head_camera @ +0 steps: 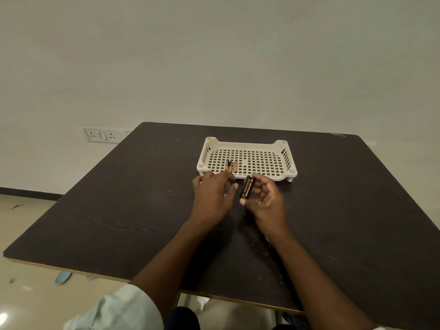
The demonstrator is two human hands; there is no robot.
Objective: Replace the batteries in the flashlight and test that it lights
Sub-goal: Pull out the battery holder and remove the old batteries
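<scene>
My right hand [266,201] grips a black battery holder [247,190] with orange-and-black batteries in it, held tilted just in front of the white perforated tray [283,148]. My left hand [214,194] hovers palm down to the left of the holder, fingers spread, holding nothing. Loose orange-and-black batteries [230,166] lie side by side in the tray's near left part. No flashlight body can be made out; the hands may hide it.
The dark wooden table [119,210] has its left edge over a light floor. A wall socket panel [102,134] sits on the wall at the far left. A pale sleeve [119,310] shows at the bottom.
</scene>
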